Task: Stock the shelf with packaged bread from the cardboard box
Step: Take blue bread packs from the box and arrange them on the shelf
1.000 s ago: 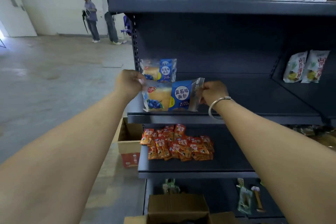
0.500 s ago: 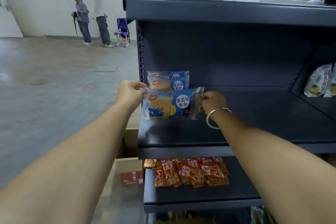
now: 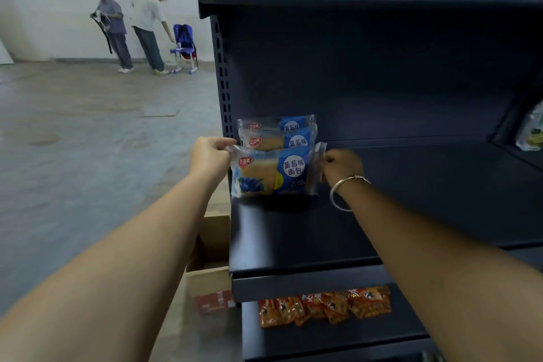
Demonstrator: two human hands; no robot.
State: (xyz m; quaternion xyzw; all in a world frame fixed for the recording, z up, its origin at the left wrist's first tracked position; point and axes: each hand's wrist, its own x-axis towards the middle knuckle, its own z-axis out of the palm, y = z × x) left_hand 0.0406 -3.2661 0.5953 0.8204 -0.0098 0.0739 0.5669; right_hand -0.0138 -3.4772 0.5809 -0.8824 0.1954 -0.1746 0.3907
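Far left, two people (image 3: pixel 129 23) stand by a blue chair (image 3: pixel 183 47). A box (image 3: pixel 210 270) sits on the floor left of the shelf (image 3: pixel 293 241). My left hand (image 3: pixel 210 156) pinches the bread pack's (image 3: pixel 273 172) left edge; my right hand (image 3: pixel 342 166) pinches its right edge. The pack stands on the shelf, just in front of two more packs (image 3: pixel 276 134). Orange snacks (image 3: pixel 324 306) lie below.

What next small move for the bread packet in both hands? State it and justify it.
Probably release it. The left hand and right hand pinch the bread packet by its end seals, and it already seems to stand on the shelf before two stocked packets.
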